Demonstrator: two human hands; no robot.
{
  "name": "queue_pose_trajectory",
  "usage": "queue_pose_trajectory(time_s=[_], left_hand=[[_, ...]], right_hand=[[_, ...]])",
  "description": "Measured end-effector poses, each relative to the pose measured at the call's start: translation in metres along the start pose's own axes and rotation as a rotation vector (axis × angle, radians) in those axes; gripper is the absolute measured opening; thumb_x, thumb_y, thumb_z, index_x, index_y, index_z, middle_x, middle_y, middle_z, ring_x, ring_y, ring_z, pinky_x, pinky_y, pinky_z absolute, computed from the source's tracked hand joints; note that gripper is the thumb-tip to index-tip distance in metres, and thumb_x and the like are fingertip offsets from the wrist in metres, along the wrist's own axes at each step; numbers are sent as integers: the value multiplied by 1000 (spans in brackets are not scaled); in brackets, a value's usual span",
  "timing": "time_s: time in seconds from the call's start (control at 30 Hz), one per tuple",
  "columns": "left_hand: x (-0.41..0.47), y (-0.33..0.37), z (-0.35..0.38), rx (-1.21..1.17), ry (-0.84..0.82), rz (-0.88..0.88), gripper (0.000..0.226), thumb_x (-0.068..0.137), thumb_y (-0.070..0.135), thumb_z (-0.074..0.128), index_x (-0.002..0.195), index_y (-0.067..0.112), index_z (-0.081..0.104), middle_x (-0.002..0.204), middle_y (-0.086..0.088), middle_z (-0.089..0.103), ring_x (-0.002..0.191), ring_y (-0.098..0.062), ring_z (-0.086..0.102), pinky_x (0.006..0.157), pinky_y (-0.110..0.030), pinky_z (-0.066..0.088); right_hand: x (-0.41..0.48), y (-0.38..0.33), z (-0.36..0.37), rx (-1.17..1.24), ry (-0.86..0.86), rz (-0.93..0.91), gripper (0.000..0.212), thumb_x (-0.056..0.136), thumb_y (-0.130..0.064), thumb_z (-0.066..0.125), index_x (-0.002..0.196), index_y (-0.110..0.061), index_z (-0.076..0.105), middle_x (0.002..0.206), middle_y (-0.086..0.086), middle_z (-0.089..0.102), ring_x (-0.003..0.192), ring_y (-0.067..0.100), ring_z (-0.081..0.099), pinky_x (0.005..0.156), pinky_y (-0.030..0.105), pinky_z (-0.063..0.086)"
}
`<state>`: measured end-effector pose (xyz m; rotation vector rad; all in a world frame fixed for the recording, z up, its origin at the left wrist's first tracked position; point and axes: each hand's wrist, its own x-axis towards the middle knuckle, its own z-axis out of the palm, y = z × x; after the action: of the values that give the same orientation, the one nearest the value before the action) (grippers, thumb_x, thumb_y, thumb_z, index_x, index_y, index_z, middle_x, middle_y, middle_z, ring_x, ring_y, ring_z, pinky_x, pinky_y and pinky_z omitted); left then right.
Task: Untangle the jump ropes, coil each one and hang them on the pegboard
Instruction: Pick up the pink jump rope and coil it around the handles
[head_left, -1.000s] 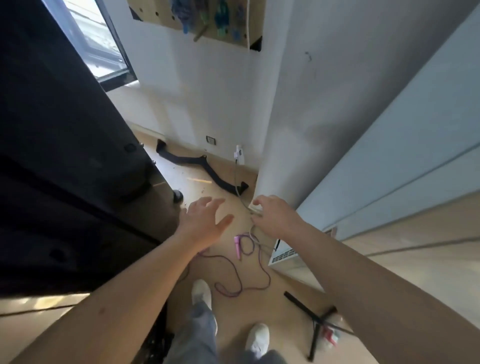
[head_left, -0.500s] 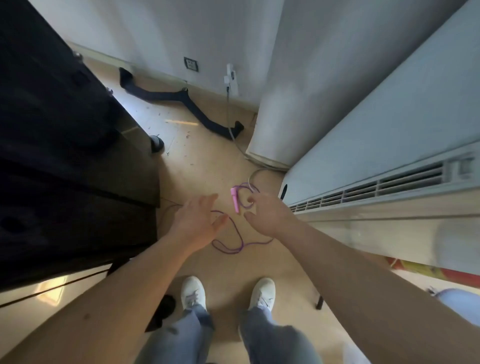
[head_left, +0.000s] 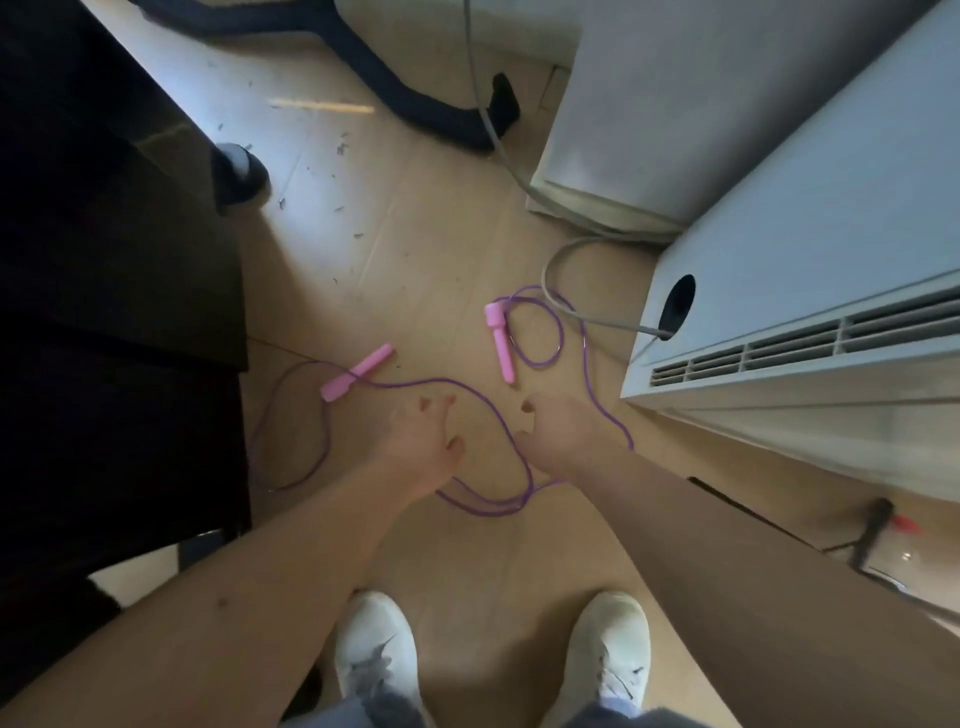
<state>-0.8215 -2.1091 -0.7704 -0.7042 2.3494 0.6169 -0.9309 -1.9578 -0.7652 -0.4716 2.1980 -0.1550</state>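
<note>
Change since half a second ago: you are bending lower, so the floor is filling more of the view. A second pink handle is now showing at left, and both hands are coming down closer to the rope.
Jump rope (head_left: 488, 509): its purple cord is lying slack on the wooden floor (head_left: 415, 234) ahead of your shoes (head_left: 376, 649), trailing between and around both hands.
Right-side handle (head_left: 500, 340): it is lying just ahead of your right hand, its long axis pointing almost straight away from you, with a small loop of cord beside it.
Left-side handle (head_left: 356, 371): it is lying ahead and to the left of your left hand, slanting from far-right down to near-left.
Nearer hand: your right hand is sitting closest to a handle, its fingertips just short of the near tip.
Left hand (head_left: 415, 441): it is reaching forward palm down, fingers relaxed and slightly spread, holding nothing.
Right hand (head_left: 561, 431): it is reaching forward with fingers drooping loosely. It appears to be holding nothing, though the cord is passing close by the thumb and blur is hiding any contact.
</note>
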Motion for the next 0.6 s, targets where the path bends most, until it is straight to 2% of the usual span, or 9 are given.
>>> queue_pose_trajectory(time_s=[0.23, 0.37, 0.43, 0.5, 0.6], left_hand=[[97, -50, 42, 110, 90, -25, 59, 90, 39, 52, 146, 27, 37, 142, -8, 44, 128, -33, 44, 100, -44, 41], [126, -82, 47, 106, 227, -215, 57, 88, 37, 55, 140, 29, 36, 149, -14, 27, 135, -36, 28, 105, -50, 37], [132, -92, 52, 61, 268, -408, 64, 85, 38, 60, 142, 30, 31, 153, -12, 16, 139, -37, 20, 107, -53, 32], [136, -97, 60, -28, 232, -549, 66, 87, 37, 59, 143, 26, 25, 154, -12, 10, 140, -39, 17, 107, -56, 29], [138, -108, 72, -18, 223, -588, 55, 92, 28, 50, 141, 14, 28, 147, -15, 22, 132, -39, 29, 104, -50, 35]], right_hand=[[115, 5, 49, 52, 39, -53, 63, 87, -35, 58, 146, -26, 41, 139, 10, 43, 125, 31, 50, 101, 43, 47], [151, 0, 66, -78, -1, -66, 72, 86, -42, 58, 152, -32, 31, 155, 10, 26, 138, 37, 34, 110, 42, 37], [156, -4, 75, -191, -27, -74, 66, 86, -41, 58, 147, -32, 36, 154, 6, 24, 136, 39, 27, 108, 43, 35], [158, -8, 81, -228, -3, -77, 54, 89, -38, 56, 140, -29, 42, 149, 5, 27, 133, 39, 27, 106, 43, 36], [155, -13, 83, -190, 31, -93, 42, 88, -32, 55, 130, -27, 52, 137, 6, 38, 131, 36, 34, 106, 43, 40]])
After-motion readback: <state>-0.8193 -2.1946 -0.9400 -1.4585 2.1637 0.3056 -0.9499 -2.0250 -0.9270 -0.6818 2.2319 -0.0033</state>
